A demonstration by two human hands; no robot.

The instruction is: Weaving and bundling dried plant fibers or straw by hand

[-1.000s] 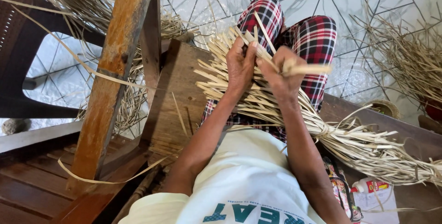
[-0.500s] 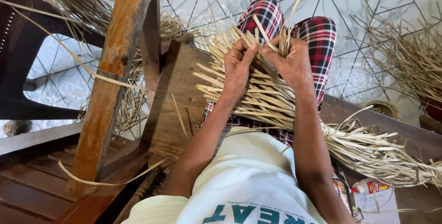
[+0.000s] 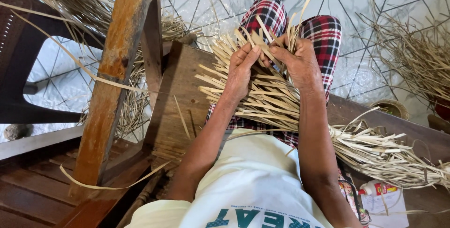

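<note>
Head view: a bundle of dry palm-leaf strips (image 3: 276,101) lies across the person's lap in the middle of the frame, over red checked trousers (image 3: 323,35), its bound tail trailing to the lower right. The near part looks gathered and laid flat, while the far ends at upper centre fan out loose and uneven, so by my reading the sorting or plaiting is only partly done and most of the tips are unworked. The left hand (image 3: 241,71) is curled nearly closed, fingers pressed down on the strips with the thumb pinching a few ends. The right hand (image 3: 300,61) is likewise closed, gripping one long strip (image 3: 309,3) that rises toward the top edge. A wooden frame (image 3: 117,73) stands at left beside a plank bench (image 3: 178,101); more loose straw (image 3: 417,54) lies on the tiled floor (image 3: 365,3) at upper right
</note>
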